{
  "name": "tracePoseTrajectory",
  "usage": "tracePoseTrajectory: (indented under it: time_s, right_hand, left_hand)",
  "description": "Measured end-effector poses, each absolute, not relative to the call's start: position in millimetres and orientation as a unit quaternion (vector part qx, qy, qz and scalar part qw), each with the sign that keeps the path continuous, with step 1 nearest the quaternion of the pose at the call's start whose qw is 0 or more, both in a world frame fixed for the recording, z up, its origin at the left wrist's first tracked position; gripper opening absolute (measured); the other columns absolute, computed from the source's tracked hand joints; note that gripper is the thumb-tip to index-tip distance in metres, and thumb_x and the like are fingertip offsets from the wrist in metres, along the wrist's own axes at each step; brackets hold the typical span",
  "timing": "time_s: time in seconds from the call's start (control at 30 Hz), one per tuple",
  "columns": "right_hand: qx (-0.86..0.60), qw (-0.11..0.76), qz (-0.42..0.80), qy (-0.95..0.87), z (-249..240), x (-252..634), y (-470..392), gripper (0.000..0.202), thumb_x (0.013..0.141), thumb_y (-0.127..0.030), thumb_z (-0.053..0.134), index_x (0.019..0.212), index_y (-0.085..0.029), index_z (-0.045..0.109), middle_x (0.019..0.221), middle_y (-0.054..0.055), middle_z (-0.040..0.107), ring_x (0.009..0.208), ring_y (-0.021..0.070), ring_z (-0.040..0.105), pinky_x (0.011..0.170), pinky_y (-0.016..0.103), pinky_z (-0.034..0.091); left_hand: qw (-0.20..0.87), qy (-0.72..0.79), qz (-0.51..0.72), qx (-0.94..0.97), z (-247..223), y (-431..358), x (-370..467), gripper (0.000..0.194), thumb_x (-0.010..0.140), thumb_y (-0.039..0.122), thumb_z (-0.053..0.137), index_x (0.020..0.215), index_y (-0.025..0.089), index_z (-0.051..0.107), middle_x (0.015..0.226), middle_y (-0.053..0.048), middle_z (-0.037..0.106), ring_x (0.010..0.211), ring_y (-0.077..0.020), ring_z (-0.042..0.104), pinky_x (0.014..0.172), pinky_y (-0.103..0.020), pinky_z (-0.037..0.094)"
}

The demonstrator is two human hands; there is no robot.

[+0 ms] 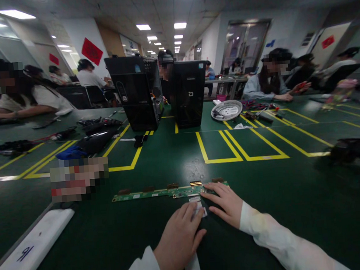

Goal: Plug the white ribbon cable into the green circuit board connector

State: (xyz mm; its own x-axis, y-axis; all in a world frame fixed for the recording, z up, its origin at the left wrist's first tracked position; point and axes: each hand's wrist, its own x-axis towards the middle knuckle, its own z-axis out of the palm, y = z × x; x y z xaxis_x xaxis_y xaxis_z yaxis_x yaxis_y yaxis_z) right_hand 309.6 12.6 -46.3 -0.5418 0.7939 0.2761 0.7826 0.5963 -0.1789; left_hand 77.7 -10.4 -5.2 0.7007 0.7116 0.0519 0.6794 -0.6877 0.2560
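Note:
A long, narrow green circuit board lies flat across the green table in front of me, with several brownish flex tabs along its far edge. A white flat ribbon cable with a blue end runs from near the board's middle toward me, passing under my left hand. The fingers of that hand are bent closely over the cable, hiding part of it. My right hand has its fingers spread, the tips touching the board's right part. The join between cable and board is too small to make out.
Two black computer towers stand at the back centre. A white basket holds small parts. Tools and cables lie at back right. A long white bar is at left, near a dark item with blue cloth. Other people sit around the table.

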Motion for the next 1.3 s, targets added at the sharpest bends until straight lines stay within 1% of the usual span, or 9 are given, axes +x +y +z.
tracePoseTrajectory:
  time_s: [0.13,0.27,0.43,0.53,0.8,1.03,1.3]
  right_hand:
    - [-0.442,0.173,0.023,-0.880,-47,311,13,0.044,0.095,-0.039,0.041,0.136,-0.025,0.048,0.141,0.011,0.045,0.130,0.0258,0.038,0.106,0.050,0.034]
    - [-0.445,0.172,0.020,-0.879,-48,311,13,0.044,0.095,-0.041,0.040,0.135,-0.025,0.049,0.141,0.011,0.045,0.131,0.0257,0.038,0.107,0.050,0.033]
    - [-0.443,0.161,0.024,-0.881,-47,311,13,0.045,0.095,-0.041,0.040,0.136,-0.025,0.048,0.142,0.011,0.044,0.132,0.0260,0.037,0.107,0.051,0.033]
    - [-0.445,0.162,0.022,-0.880,-46,310,12,0.044,0.094,-0.039,0.041,0.135,-0.025,0.049,0.142,0.011,0.044,0.132,0.0258,0.037,0.107,0.050,0.033]
    - [-0.449,0.164,0.024,-0.878,-44,309,12,0.044,0.094,-0.038,0.043,0.134,-0.025,0.050,0.141,0.011,0.045,0.131,0.0268,0.038,0.107,0.052,0.033]
    - [-0.447,0.167,0.024,-0.878,-45,310,11,0.044,0.094,-0.038,0.043,0.135,-0.025,0.049,0.142,0.011,0.044,0.131,0.0264,0.037,0.107,0.050,0.033]
    - [-0.451,0.167,0.030,-0.876,-44,309,12,0.044,0.093,-0.039,0.044,0.134,-0.025,0.050,0.141,0.011,0.045,0.131,0.0263,0.037,0.107,0.051,0.033]
  left_hand:
    - [0.127,0.387,0.072,0.910,-7,-10,77,0.050,0.091,0.037,0.050,0.137,0.019,0.044,0.140,-0.009,0.049,0.127,-0.0258,0.045,0.105,-0.043,0.041]
    - [0.132,0.398,0.058,0.906,-4,-11,76,0.052,0.092,0.039,0.047,0.138,0.017,0.044,0.142,-0.011,0.047,0.130,-0.0262,0.043,0.106,-0.044,0.040]
    - [0.141,0.409,0.035,0.901,-4,-13,76,0.054,0.093,0.042,0.043,0.141,0.016,0.040,0.146,-0.012,0.041,0.133,-0.0292,0.039,0.103,-0.050,0.042]
    - [0.141,0.410,0.037,0.901,-7,-13,75,0.055,0.093,0.042,0.043,0.141,0.017,0.038,0.148,-0.011,0.039,0.135,-0.0297,0.037,0.102,-0.051,0.043]
    - [0.126,0.410,0.057,0.901,-10,-13,77,0.055,0.092,0.041,0.046,0.139,0.015,0.041,0.145,-0.013,0.043,0.133,-0.0288,0.039,0.102,-0.048,0.044]
    - [0.113,0.417,0.079,0.898,-15,-13,77,0.053,0.091,0.042,0.046,0.138,0.018,0.041,0.145,-0.012,0.044,0.132,-0.0278,0.041,0.101,-0.046,0.045]
    - [0.105,0.418,0.079,0.899,-16,-15,79,0.054,0.091,0.040,0.047,0.139,0.014,0.041,0.144,-0.014,0.044,0.133,-0.0278,0.041,0.104,-0.045,0.042]
